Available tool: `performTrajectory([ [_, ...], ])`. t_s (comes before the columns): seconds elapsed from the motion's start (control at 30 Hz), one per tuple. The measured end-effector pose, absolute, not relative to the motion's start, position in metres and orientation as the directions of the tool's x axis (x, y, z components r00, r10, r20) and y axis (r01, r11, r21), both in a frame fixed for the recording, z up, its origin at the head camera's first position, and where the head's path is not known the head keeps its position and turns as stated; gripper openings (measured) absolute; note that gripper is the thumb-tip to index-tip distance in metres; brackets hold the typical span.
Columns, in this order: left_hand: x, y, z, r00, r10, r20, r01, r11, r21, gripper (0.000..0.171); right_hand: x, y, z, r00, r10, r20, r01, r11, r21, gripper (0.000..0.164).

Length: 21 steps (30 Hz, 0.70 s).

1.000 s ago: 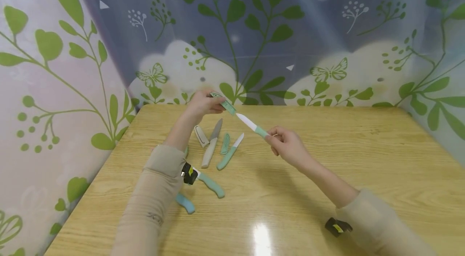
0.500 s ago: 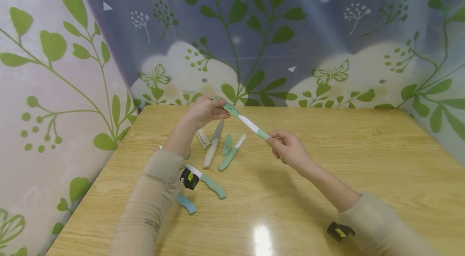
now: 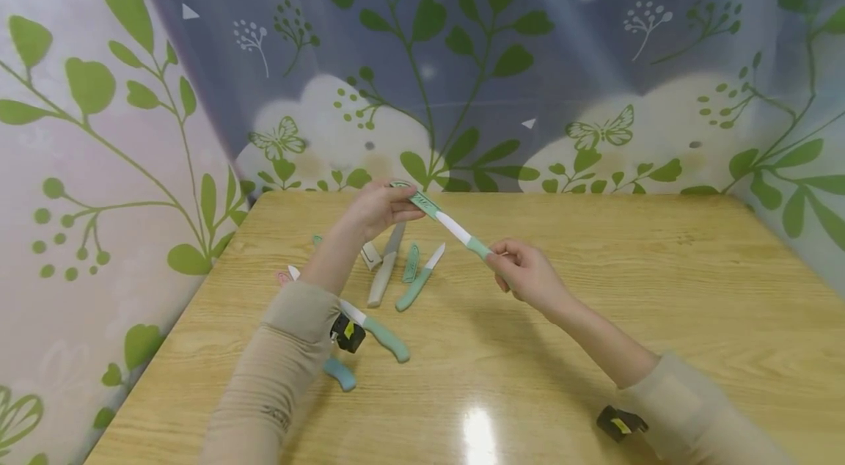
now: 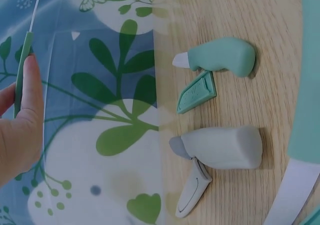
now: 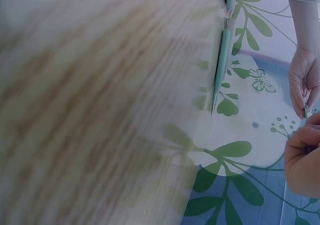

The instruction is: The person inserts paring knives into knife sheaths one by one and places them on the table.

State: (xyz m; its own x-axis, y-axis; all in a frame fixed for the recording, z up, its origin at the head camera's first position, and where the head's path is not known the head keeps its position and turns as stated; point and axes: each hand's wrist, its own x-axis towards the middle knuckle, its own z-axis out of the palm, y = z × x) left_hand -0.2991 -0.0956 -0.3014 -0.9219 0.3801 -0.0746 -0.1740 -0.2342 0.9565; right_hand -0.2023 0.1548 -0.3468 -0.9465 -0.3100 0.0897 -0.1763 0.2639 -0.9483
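Above the table, my left hand (image 3: 379, 210) pinches a green knife sheath (image 3: 425, 204) with a dark printed pattern. My right hand (image 3: 528, 273) grips the green handle (image 3: 478, 247) of a small white-bladed paring knife (image 3: 454, 227). The blade points up-left, its tip at the sheath's mouth; how far inside it sits I cannot tell. In the left wrist view the sheath (image 4: 23, 77) lies between thumb and fingers, with the thin white blade (image 4: 36, 7) beyond it. The right wrist view shows both hands at its right edge, the right hand (image 5: 305, 157) nearer.
Below the hands lie a green paring knife (image 3: 412, 291) beside its sheath (image 3: 411, 263), a cream-handled grey knife (image 3: 381, 280) beside a cream sheath (image 3: 371, 257), a larger green knife (image 3: 387, 340) and a blue handle (image 3: 339, 374). My left forearm hides part of this group. Patterned cloth (image 3: 594, 69) stands behind the table (image 3: 627, 252).
The left hand and sheath have shifted slightly right and down towards the knife. The sheath's mouth now meets the blade tip, and a little less blade shows. The right hand has barely moved.
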Motion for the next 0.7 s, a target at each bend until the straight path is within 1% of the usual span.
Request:
performTrajectory([
  [0.37, -0.2956, -0.092, -0.3017, -0.921, 0.385, -0.063, -0.171, -0.251, 0.953, 0.009, -0.2017, 0.1548, -0.3449, -0.934, -0.346, 0.093, -0.194, 0.269, -0.943, 0.026],
  [0.7, -0.292, -0.0877, -0.3028, -0.91, 0.409, -0.061, -0.167, -0.229, 0.959, 0.008, -0.2008, 0.1536, -0.3448, -0.927, -0.363, 0.095, -0.199, 0.262, -0.944, 0.026],
])
